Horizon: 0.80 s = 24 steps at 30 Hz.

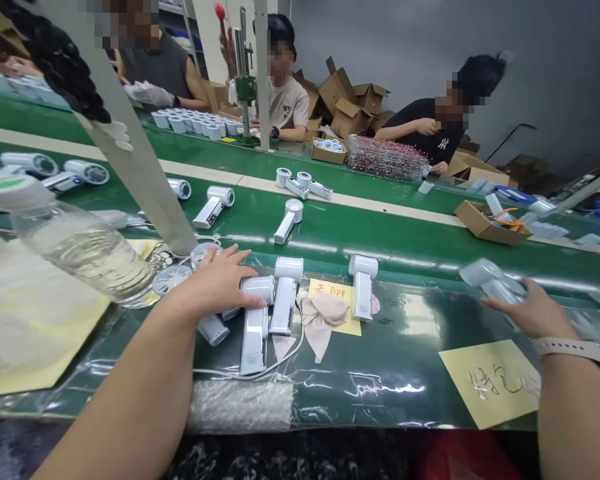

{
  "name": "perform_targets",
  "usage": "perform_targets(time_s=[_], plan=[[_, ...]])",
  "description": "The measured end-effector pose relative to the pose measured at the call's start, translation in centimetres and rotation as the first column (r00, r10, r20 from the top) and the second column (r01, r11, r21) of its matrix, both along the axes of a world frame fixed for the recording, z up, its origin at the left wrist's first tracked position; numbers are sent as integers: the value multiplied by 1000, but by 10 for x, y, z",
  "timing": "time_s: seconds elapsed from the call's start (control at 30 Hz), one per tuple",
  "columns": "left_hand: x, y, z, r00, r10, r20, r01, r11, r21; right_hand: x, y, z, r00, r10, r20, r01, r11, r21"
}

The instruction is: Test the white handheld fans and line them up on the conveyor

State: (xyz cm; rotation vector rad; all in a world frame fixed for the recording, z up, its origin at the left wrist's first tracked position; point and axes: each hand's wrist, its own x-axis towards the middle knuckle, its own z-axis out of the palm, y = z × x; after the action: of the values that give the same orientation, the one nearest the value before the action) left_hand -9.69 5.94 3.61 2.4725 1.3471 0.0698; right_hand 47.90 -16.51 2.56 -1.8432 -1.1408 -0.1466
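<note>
My left hand is spread flat over a cluster of white handheld fans, its thumb lying against the head of one fan. Part of the cluster is hidden under the palm. Just right of it lies a second fan, beside a beige cloth bow. A third fan rests farther right, by a yellow note. Over at the right, my right hand grips a pale handheld fan, blurred by motion, at the edge of the belt.
On the green belt lie several more fans. A water bottle stands left, near a slanted metal post. A cardboard box sits at the far right. Across the belt, people work beside a hand press.
</note>
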Motion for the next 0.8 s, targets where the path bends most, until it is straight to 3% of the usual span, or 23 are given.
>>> perform_targets(time_s=[0.07,0.1,0.17,0.23,0.3,0.33,0.4,0.47,0.53,0.63,0.7,0.8], plan=[[0,-4,7,999,-21,47,23,999,-25,52,-22,-20,977,-103,184,104,995,4],[-2,-7,12,994,-30,109,34,998,-43,67,-31,-29,973,-107,203,109,994,1],[-10,-12,23,950,-45,309,81,991,-103,75,-37,-40,958,-169,233,158,985,64],[-18,-18,33,816,-23,578,160,969,-187,54,-22,-37,931,-307,196,283,949,142],[-18,-23,37,556,79,827,207,951,-230,7,14,-19,897,-419,142,410,908,91],[-15,-25,38,386,146,911,199,951,-237,-23,39,-6,913,-383,139,392,919,-45],[-1,-27,34,30,261,965,170,950,-262,-94,97,18,965,-184,186,242,900,-363],[16,-27,27,-220,380,899,181,921,-345,-168,157,32,983,28,182,60,884,-464],[32,-25,20,-345,524,779,202,852,-483,-238,210,31,967,221,124,-121,833,-539],[46,-24,11,-425,668,611,263,737,-623,-322,267,13,906,421,-39,-355,708,-611],[50,-24,5,-456,708,539,306,694,-652,-358,286,4,876,464,-128,-437,656,-615],[51,-22,-4,-494,719,489,330,675,-660,-377,291,7,841,489,-232,-528,644,-554]])
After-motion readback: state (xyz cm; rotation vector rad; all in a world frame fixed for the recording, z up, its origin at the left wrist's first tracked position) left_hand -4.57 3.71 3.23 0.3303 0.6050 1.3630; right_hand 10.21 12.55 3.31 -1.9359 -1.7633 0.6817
